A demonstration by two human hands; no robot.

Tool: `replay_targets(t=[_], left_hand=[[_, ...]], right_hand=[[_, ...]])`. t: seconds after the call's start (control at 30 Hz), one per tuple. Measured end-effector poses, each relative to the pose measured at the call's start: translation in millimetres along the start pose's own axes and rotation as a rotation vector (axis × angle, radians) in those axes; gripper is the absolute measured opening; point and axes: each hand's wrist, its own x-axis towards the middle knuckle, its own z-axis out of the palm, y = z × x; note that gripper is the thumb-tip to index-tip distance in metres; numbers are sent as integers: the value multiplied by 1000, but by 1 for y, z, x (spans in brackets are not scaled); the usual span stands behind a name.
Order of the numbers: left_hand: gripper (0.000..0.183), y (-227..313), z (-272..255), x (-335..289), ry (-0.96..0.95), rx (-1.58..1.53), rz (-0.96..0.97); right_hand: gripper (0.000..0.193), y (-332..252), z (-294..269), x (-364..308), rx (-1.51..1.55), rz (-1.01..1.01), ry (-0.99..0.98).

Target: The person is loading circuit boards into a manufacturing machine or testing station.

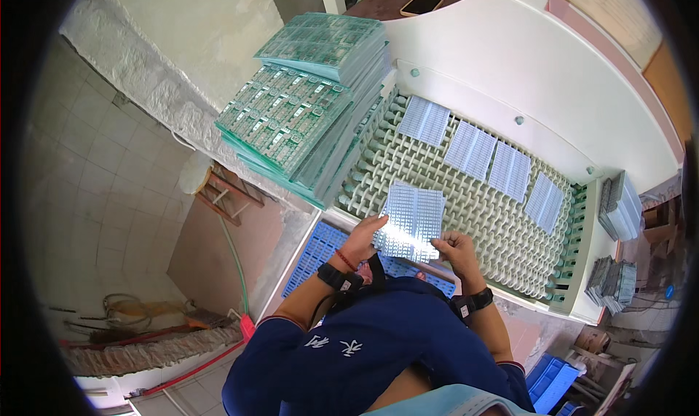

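Between both hands I hold a pale, grid-patterned circuit board panel (416, 210), tilted so that light glares off its lower part. My left hand (362, 239) grips its left edge, the fingers out of sight beneath it. At the lower right corner my right hand (456, 251) pinches it with thumb and fingers. Just beyond is a roller conveyor (480, 230) of white wheels on rods. Several similar panels lie flat on it, among them one at the far left (424, 121) and one at the right (544, 202).
Tall stacks of green circuit boards (287, 117) stand left of the conveyor. Upright panels (619, 206) and a dark bundle of boards (611, 283) sit on its right end. A white machine wall (495, 59) rises behind, and a phone (421, 6) lies farther back. A blue plastic pallet (314, 252) is below.
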Motion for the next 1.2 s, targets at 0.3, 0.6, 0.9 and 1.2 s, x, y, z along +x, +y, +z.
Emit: replay_targets(t=[0.3, 0.6, 0.9, 1.2], left_hand=[[29, 3, -6, 6, 58, 86, -1], [26, 11, -4, 14, 49, 102, 58], [29, 16, -6, 22, 23, 196, 33], [49, 53, -11, 29, 360, 1305, 238]], right_hand=[[21, 16, 5, 5, 70, -10, 51], [25, 12, 19, 1, 100, -46, 98], [20, 28, 10, 3, 236, 27, 123], [19, 35, -41, -5, -69, -26, 418]])
